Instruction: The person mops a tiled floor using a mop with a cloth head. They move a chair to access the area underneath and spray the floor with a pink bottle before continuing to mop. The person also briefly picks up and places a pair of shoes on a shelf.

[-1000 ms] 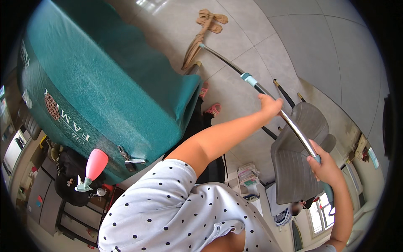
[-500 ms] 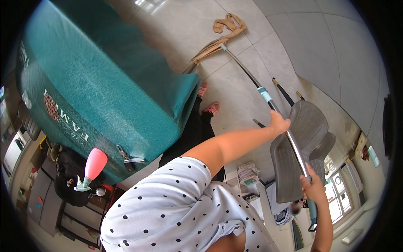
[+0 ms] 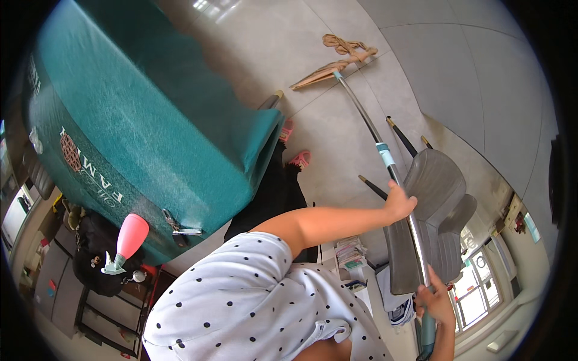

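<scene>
I hold a long-handled mop [image 3: 359,107], its pole slanting from the lower right up to the tiled floor. My left hand [image 3: 400,203] is wrapped round the metal pole, below a light-blue collar [image 3: 384,155]. Lower down, my right hand [image 3: 436,301] is curled around the pole near the dark teal grip [image 3: 428,332]; some of its fingers are hidden. At the far end, a flat mop head wrapped in a bunched brown cloth [image 3: 319,76] rests on the floor, with the cloth's loose end twisted toward the right.
A table under a green cloth [image 3: 138,114] fills the left, with a pink bottle [image 3: 133,233] and keys [image 3: 174,224] on it. A table leg [image 3: 272,100] shows past the cloth. A grey chair [image 3: 430,186] stands beside the pole. Pink sandals [image 3: 300,159] are on my feet.
The mop head and brown cloth have slid to the right, away from the table leg. The grip end has swung left and down, and both hands have moved slightly with the pole.
</scene>
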A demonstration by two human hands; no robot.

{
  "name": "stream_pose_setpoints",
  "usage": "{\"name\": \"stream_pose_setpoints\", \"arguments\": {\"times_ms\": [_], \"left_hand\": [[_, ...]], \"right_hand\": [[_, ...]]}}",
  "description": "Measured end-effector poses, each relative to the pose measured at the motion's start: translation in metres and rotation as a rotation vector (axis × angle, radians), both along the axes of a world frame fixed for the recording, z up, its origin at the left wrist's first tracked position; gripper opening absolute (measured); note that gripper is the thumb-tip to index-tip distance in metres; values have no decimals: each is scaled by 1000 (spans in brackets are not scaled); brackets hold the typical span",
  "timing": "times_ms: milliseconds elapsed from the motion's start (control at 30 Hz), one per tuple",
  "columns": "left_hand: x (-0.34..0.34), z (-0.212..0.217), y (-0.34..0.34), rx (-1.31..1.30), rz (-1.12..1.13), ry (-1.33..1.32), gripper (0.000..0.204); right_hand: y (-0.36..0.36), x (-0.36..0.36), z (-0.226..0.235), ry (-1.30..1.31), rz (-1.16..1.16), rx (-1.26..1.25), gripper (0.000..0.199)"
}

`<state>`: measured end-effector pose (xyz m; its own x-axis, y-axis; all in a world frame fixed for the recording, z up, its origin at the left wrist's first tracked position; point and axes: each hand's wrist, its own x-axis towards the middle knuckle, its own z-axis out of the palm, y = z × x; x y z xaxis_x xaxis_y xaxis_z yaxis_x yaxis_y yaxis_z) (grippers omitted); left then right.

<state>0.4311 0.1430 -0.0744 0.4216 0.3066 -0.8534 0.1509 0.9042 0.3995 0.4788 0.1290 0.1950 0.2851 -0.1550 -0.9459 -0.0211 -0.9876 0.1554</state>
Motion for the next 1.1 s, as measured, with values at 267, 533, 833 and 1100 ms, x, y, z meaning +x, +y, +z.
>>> {"name": "stream_pose_setpoints", "arguments": {"times_ms": [267,533,833,1100], "left_hand": [[-63,-40,59,197,201,283,50],[-141,-143,112,139,197,536,41],[-49,-169,38,371,-747,360,31],[-20,-112,-91,737,-1839,-196,32]], "right_hand": [[47,-7,-56,371,35,126,57],[77,-39,-167,553,51,186,58],[-23,2,-190,171,453,193,49],[-253,-11,-154,-27,508,280,48]]}}
